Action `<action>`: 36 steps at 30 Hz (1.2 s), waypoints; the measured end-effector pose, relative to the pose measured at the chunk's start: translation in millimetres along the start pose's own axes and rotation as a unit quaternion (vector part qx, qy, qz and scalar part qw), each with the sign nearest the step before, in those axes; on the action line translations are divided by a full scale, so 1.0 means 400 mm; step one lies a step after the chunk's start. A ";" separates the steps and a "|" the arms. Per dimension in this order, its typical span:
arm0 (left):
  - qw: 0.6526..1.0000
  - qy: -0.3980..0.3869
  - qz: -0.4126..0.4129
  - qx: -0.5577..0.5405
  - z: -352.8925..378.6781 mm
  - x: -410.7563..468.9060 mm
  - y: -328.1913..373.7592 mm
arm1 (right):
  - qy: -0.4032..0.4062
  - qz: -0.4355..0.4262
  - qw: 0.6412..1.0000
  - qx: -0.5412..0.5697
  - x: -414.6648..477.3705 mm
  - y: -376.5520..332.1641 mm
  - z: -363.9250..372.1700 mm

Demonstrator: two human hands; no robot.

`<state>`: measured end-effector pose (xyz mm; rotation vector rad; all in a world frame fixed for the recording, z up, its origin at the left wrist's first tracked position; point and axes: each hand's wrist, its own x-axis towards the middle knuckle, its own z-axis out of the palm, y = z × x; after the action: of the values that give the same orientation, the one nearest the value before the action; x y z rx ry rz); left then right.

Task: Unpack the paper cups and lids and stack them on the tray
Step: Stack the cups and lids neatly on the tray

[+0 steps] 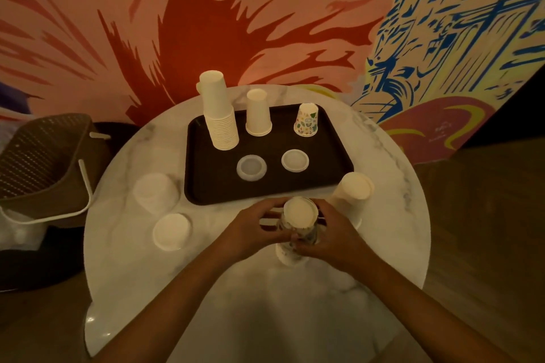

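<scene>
Holding: our left hand and right hand curl round the patterned cup stack, just before the tray.
Handling: light, crushable; we'd grip the sidewalls gently.

Bare left hand, bare right hand, both forearms bare and slender

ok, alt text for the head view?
The left hand and right hand grip an inverted patterned cup stack at a marble table. Behind, a tray holds a tall white stack, a short white stack, a patterned cup and two lids.
</scene>
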<state>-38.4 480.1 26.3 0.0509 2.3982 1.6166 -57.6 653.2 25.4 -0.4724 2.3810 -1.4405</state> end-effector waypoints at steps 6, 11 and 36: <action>0.995 -0.028 0.087 0.026 -0.090 -0.004 0.113 | 0.029 -0.007 0.999 -0.045 0.002 -0.124 -0.057; 0.991 -0.075 0.103 0.038 -0.196 0.049 0.222 | 0.050 -0.020 0.997 -0.058 0.050 -0.231 -0.109; 0.988 0.136 0.070 0.019 -0.159 0.725 0.170 | 0.087 -0.058 0.993 -0.051 0.705 0.021 -0.363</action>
<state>-340.8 496.5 57.5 0.0066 2.6847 1.7377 -373.4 648.5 54.5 -0.5372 2.6139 -1.4692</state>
